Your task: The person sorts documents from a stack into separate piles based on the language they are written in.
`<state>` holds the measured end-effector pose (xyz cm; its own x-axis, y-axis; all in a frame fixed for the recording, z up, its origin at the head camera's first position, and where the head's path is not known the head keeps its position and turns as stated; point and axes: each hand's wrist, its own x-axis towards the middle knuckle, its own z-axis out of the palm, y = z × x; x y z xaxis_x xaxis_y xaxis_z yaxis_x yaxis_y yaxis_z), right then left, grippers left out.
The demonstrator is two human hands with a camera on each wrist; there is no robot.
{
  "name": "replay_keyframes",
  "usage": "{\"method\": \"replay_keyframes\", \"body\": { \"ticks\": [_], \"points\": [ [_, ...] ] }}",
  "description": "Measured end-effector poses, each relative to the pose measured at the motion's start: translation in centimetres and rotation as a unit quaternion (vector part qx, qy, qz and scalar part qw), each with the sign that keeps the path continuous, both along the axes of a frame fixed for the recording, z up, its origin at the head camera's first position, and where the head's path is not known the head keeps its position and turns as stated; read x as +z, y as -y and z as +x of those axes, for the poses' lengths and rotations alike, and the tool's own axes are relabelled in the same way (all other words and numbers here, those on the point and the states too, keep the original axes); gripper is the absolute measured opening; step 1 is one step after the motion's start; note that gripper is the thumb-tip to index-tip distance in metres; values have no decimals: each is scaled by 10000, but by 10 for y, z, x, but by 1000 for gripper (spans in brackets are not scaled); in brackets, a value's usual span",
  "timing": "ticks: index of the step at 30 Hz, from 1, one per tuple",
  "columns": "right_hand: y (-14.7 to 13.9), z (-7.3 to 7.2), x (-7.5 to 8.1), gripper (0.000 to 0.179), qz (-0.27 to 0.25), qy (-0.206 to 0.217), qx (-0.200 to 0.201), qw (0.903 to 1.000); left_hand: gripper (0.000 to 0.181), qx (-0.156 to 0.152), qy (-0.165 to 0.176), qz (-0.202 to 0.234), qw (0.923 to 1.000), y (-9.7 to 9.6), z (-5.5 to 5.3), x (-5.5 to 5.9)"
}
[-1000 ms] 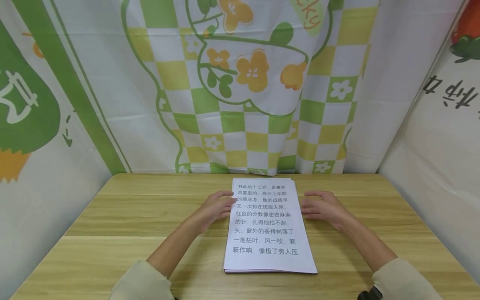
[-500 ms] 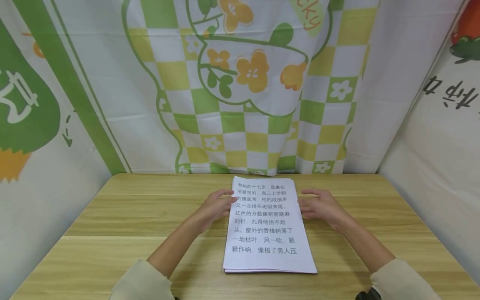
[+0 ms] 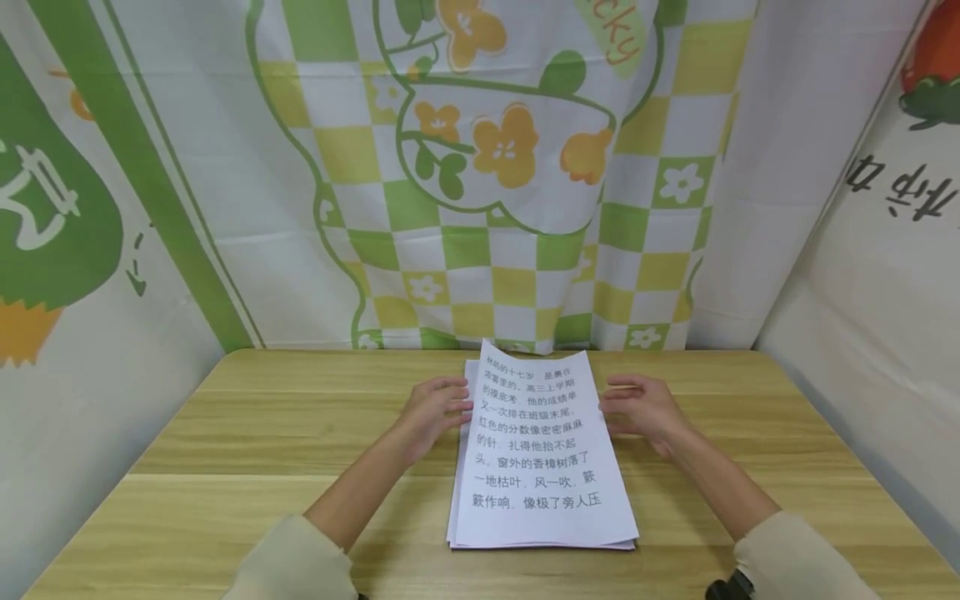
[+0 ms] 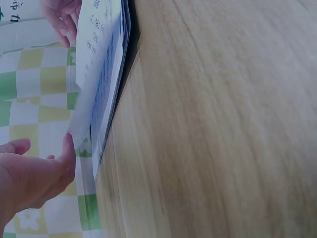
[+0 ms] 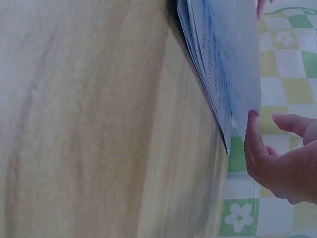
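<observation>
A printed sheet of paper (image 3: 540,450) with large dark characters is raised off a paper stack (image 3: 457,508). Its far left corner bends up highest. My left hand (image 3: 435,417) is at the sheet's left edge; in the left wrist view a fingertip touches the edge of the lifted sheet (image 4: 94,37), with the thumb apart. On the opposite side, my right hand (image 3: 647,414) has a fingertip against the sheet's right edge, its thumb also apart in the right wrist view. Print shows on the stack (image 5: 203,54) beneath the raised sheet.
The paper lies on a wood-grain table (image 3: 300,433). Behind the table's far edge hangs a checked, flowered curtain (image 3: 480,250). Printed cloth walls (image 3: 862,292) close in the left and right sides.
The top sheet has risen off the stack and shifted slightly right, its far left corner bending upward. My right hand has moved in to touch its edge; the left hand has barely moved.
</observation>
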<state>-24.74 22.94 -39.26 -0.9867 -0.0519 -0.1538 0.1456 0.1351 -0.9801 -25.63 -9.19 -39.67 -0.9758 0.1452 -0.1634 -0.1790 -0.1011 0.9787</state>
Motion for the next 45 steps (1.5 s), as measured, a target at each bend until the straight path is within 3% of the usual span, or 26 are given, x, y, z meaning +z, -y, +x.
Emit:
{"method": "replay_keyframes", "body": {
  "ticks": [6,13,21,31,45],
  "points": [
    [1,-3,-5,65,188,-66,-45,9998,42,179,-36,-448,9988,-7,-2,-7],
    [2,-2,-3,61,233,-33,-48,9997,37,146,49,-977,9951,-13,-3,-9],
    [3,-1,-1,60,292,15,-31,9996,41,-12,35,-1005,9949,-16,-3,-11],
    [4,0,6,61,386,130,61,9992,44,88,43,-1201,9927,-12,-3,-10],
    [13,-9,2,66,323,136,352,9988,47,112,-164,-1059,9942,13,1,-3]
  ]
}}
